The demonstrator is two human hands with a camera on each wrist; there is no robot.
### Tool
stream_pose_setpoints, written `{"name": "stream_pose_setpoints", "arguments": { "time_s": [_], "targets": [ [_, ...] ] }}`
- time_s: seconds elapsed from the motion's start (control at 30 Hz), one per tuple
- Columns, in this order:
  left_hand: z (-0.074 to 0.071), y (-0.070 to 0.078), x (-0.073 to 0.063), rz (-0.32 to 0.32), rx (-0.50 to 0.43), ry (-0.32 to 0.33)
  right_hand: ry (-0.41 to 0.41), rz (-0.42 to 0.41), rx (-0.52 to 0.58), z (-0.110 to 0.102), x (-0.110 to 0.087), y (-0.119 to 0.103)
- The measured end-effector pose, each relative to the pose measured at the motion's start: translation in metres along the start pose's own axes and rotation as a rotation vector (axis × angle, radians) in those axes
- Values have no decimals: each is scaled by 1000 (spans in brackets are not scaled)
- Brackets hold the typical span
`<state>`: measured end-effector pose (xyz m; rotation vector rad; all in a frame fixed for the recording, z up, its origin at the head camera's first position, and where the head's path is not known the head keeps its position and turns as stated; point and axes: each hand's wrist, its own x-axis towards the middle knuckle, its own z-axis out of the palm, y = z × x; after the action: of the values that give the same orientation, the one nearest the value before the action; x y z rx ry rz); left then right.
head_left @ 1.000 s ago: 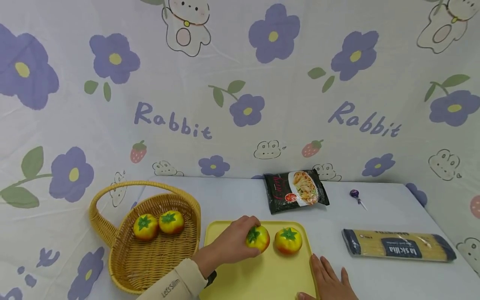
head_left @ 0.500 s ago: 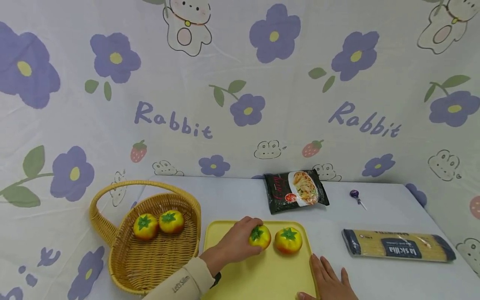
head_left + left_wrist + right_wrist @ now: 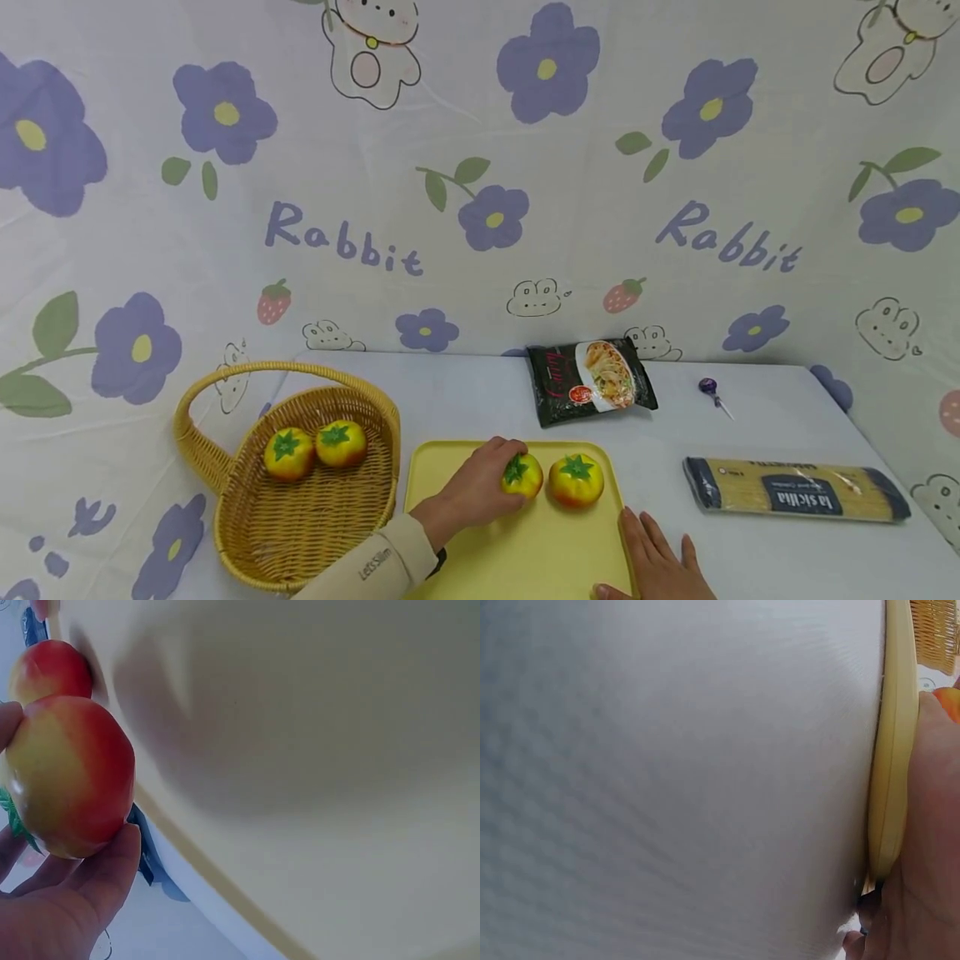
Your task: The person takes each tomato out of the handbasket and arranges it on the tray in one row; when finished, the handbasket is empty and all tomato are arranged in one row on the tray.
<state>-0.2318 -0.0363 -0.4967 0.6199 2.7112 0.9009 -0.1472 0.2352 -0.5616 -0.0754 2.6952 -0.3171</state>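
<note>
My left hand [image 3: 480, 486] grips a yellow-and-red tomato [image 3: 522, 477] with a green star-shaped top, over the far part of the yellow tray [image 3: 525, 554]. In the left wrist view, thumb and fingers clasp this tomato [image 3: 71, 776] from opposite sides. Just to its right a second tomato [image 3: 576, 481] sits on the tray. My right hand [image 3: 663, 560] rests at the tray's right edge, its fingers fairly straight and its thumb over the rim. The right wrist view shows this hand [image 3: 934, 817] against the rim.
Left of the tray stands a wicker basket [image 3: 300, 533] with a tall handle and two tomatoes [image 3: 315, 448] inside. Behind the tray lies a black noodle packet [image 3: 592, 382]. A lollipop [image 3: 708, 388] and a spaghetti pack [image 3: 798, 490] lie on the right.
My left hand has shifted a little to the right with the tomato, closer to the second one. The right hand stays where it was at the tray's edge.
</note>
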Motion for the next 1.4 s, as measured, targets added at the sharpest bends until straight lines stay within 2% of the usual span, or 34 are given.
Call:
{"name": "stream_pose_setpoints", "arguments": {
  "time_s": [0.23, 0.4, 0.63, 0.97, 1.07, 1.2, 1.27, 1.4],
  "targets": [
    [13, -3, 3, -24, 13, -14, -10, 6, -8, 1, 1, 0],
    [19, -1, 5, -8, -4, 9, -5, 4, -13, 1, 0, 1],
    [20, 3, 7, -8, -12, 3, -13, 11, -19, 1, 1, 0],
    [20, -3, 4, -31, -33, 13, -11, 13, -30, 1, 3, -1],
    [16, -6, 1, -27, -44, 18, -14, 16, -25, 1, 3, -1],
    [2, -11, -9, 4, -47, 50, -18, 27, -26, 1, 3, -1],
    [-8, -13, -18, 23, -41, 80, -19, 30, -28, 1, 2, -1],
    [-39, -14, -41, 83, -58, 155, -15, 28, -33, 0, 1, -2]
  ]
}}
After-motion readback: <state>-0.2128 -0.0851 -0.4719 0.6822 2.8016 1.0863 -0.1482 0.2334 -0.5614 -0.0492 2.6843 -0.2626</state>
